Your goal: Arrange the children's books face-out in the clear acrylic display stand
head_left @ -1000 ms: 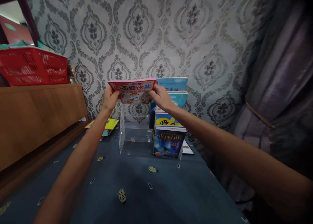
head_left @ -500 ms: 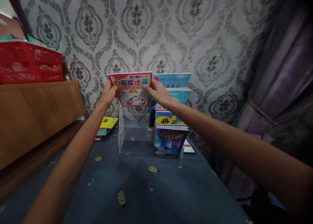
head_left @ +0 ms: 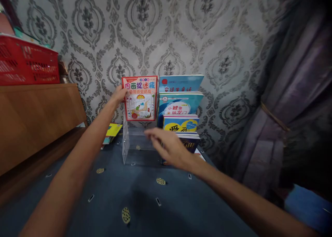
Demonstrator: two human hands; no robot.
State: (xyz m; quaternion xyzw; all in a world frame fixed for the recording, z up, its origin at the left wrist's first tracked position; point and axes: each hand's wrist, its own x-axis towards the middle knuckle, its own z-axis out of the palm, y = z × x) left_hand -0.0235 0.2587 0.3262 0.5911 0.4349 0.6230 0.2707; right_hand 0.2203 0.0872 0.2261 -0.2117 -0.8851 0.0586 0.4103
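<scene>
Right hand (head_left: 171, 147) is now hanging in front of the lower tiers of the clear acrylic rack (head_left: 125, 140), having just let go of the red picture-puzzle book (head_left: 140, 102); its thumb and fingers are standing apart, holding nothing. Left hand (head_left: 119, 94) is still pinching the book's left edge. The book is now standing more upright at the rack's rear left, beside the light-blue storybook (head_left: 183, 82) and the teal carp storybook (head_left: 178, 100). Its cover is facing forward, so the placing is apparently nearing completion, though its bottom support is hard to make out.
</scene>
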